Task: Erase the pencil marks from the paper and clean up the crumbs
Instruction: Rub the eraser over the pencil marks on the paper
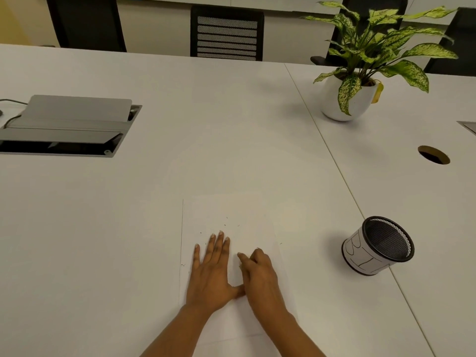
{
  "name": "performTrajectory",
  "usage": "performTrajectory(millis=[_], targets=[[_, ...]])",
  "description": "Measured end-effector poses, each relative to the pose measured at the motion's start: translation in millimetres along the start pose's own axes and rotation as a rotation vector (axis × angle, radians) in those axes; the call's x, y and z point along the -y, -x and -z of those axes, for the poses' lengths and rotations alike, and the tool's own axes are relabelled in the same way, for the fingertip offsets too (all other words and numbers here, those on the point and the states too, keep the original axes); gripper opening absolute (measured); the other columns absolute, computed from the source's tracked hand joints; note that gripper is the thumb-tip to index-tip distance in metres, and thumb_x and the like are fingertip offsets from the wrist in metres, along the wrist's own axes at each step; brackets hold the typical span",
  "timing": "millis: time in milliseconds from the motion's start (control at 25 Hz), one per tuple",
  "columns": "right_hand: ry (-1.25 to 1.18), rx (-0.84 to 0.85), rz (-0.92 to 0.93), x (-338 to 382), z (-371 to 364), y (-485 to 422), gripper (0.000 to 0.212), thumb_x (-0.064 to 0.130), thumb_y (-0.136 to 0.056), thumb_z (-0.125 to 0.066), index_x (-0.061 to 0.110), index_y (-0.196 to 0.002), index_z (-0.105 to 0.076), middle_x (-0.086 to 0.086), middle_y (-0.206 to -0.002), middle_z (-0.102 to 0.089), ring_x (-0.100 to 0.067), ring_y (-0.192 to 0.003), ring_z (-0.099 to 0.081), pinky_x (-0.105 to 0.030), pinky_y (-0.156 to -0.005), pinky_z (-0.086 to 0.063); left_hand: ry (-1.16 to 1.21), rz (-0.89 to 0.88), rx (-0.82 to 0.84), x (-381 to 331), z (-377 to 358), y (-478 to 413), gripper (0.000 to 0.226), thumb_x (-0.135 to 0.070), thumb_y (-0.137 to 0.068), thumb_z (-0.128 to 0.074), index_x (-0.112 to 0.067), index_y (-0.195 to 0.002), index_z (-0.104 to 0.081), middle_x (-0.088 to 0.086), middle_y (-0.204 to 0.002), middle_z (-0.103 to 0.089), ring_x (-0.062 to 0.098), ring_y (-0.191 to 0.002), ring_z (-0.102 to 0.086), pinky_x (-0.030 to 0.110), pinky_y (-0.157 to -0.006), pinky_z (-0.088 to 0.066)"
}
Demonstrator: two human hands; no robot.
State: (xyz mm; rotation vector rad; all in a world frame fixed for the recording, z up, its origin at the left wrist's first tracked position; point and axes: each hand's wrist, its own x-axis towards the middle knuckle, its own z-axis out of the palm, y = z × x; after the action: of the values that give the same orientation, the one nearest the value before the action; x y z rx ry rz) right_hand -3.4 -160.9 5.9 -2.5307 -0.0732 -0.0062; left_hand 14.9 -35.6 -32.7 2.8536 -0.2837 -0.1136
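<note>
My left hand (211, 274) lies flat on the paper (231, 210), fingers straight and together. My right hand (258, 275) rests beside it, fingers curled; I cannot tell whether it holds anything. Crumbs (226, 221) are scattered just past my fingertips. To the right on the table (231, 124) stands a mesh cup (378, 246) showing only dark mesh inside. Farther off, a white pot (345, 104) holds a leafy plant (381, 42).

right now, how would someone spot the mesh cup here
Start at the white table and find the paper at its near edge. Right of the paper, on the table seam, stands the cup. It is black mesh wrapped in a white label with drawn letters, unlike the round white plant pot farther back.
</note>
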Motion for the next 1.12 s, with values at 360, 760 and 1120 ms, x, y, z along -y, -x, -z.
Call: performTrajectory(millis=[360,760,1120], targets=[[-0.200,-0.116,-0.071,-14.0,8.0,-3.4,0.007,0.004,-0.082,-0.060,0.006,-0.089,-0.060,0.013,-0.074,-0.048,-0.003,-0.064,-0.047,-0.017,-0.063,-0.038,-0.017,0.020,0.012,-1.5,1.5,0.7,0.110,-0.090,-0.066,-0.016,-0.008,-0.136,-0.036,0.011,-0.143,-0.041,0.019,-0.137,-0.018,0.045,-0.105,-0.011],[-0.173,-0.112,-0.086,-22.2,15.6,-5.8,0.010,0.003,-0.080,-0.061,0.012,-0.079,-0.055,0.011,-0.069,-0.045,0.000,-0.063,-0.044,-0.008,-0.057,-0.037,-0.023,0.014,-0.051,1.0,-4.0,0.8,0.112,-0.092,-0.064,-0.021,-0.008,-0.137,-0.035,0.009,-0.146,-0.034,0.013,-0.142,0.004,0.046,-0.107,-0.010],[-0.594,-0.187,-0.471,-49.3,59.0,-14.4,0.011,0.016,-0.088,-0.056,0.013,-0.097,-0.061,-0.006,-0.078,-0.062,-0.017,-0.064,-0.059,-0.023,-0.058,-0.047,-0.013,0.016,0.000,0.9,-1.9,-0.4,0.113,-0.094,-0.061,-0.021,-0.009,-0.134,-0.037,0.009,-0.141,-0.043,0.019,-0.136,-0.020,0.046,-0.105,-0.008]])
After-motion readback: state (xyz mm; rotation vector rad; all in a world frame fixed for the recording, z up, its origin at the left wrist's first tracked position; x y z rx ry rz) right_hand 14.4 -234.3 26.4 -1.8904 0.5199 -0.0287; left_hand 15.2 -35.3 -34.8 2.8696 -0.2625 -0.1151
